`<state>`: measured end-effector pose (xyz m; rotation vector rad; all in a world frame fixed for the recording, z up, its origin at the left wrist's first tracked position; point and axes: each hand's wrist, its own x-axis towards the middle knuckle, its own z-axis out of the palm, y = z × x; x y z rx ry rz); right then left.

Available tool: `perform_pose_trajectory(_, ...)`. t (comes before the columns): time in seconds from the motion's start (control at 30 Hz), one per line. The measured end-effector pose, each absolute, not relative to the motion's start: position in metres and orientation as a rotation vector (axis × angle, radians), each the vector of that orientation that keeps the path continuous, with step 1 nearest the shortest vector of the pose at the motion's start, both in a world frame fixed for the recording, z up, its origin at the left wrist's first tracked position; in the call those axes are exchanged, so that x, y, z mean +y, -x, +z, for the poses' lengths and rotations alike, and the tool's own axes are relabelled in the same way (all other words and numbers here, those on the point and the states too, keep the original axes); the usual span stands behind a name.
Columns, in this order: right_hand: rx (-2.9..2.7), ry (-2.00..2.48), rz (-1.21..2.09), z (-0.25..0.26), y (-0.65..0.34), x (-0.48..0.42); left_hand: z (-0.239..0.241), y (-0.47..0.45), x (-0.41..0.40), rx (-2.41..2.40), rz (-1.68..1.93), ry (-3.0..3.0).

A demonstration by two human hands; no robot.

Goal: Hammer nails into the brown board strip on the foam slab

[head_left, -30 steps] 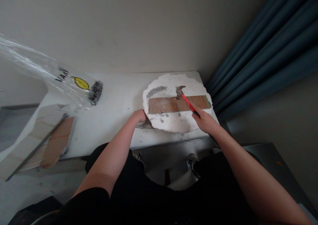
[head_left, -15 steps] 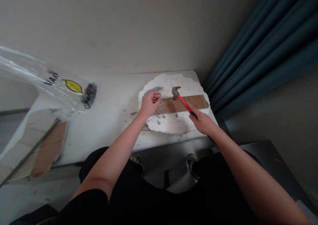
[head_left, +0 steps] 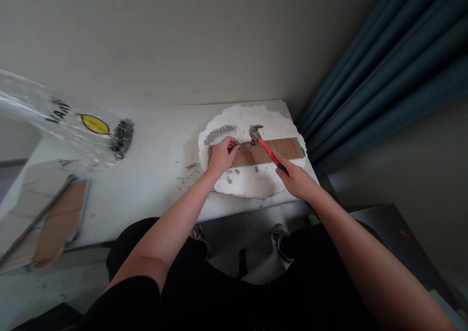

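On desk [head_left: 157, 146] | rubble [head_left: 220, 133] loose, amt left unclear | L hand [head_left: 224, 154] curled, hold unclear | R hand [head_left: 297, 179] closed rnd hammer [head_left: 266, 148]

Hammer [head_left: 271, 154]: red handle, black butt end, dull grey head
Strip [head_left: 243, 158]: brown, wood-grain look, green patch at end by table's right edge
Slab [head_left: 268, 187]: white, grey specks
Rubble [head_left: 218, 134]: grey, toward table's far edge
Table [head_left: 161, 150]: white, dark specks
Bag [head_left: 66, 109]: clear, black lettering, yellow oval with dark outline
Bag contents [head_left: 122, 138]: mottled dark and light grey
Board [head_left: 60, 223], table's near left corner: plain brown
Bar [head_left: 40, 217]: dark grey
Curtain [head_left: 387, 70]: dark blue-teal, plain
Wall [head_left: 204, 38]: grey, faint smudges
Sleeve [head_left: 135, 292]: black
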<state>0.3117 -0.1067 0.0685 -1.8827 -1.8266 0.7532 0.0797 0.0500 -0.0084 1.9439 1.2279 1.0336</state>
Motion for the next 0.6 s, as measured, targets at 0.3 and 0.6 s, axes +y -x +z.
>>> perform_pose_trajectory(0.3, -1.802, 1.821, 0.753, 0.0652, -0.3131, -0.1067, -0.0046, -0.0799, 0.0461, 1.27, 1.012, -1.991)
perform_pose_trajectory(0.6, -1.809, 1.868, 0.781, 0.0677, -0.3109, -0.106, -0.0047, -0.0809, 0.0449, 1.257, 1.016, -2.008)
